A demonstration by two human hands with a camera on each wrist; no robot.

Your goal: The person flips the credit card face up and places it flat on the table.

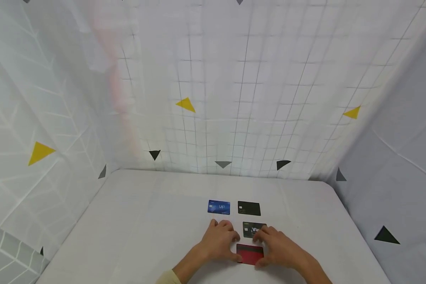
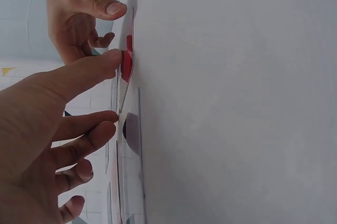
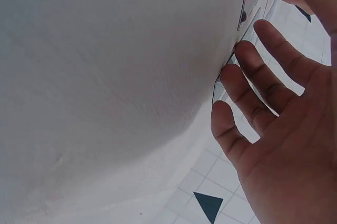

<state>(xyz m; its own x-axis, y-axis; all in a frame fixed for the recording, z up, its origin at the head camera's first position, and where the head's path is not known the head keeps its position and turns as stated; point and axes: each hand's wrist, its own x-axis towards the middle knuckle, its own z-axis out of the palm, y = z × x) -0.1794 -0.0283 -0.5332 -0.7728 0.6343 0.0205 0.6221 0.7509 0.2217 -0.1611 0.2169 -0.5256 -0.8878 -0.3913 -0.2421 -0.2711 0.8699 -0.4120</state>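
A red card (image 1: 249,257) with a dark stripe lies flat on the white table, between both hands in the head view. The left hand (image 1: 218,240) rests its thumb at the card's left edge, its other fingers loosely bent. At the card's lower right corner is the thumb of the right hand (image 1: 280,249). Its fingertips lie at the right side of a dark card (image 1: 248,230) marked "Vip", just above the red one. In the right wrist view the right hand (image 3: 289,145) has its fingers spread and relaxed. Neither hand visibly grips a card.
Farther back on the white table (image 1: 138,225) lie a blue card (image 1: 219,207) and a black card (image 1: 249,208), side by side. A white cloth wall (image 1: 216,79) with grid lines and triangles rises behind the table, and similar cloth hangs at both sides.
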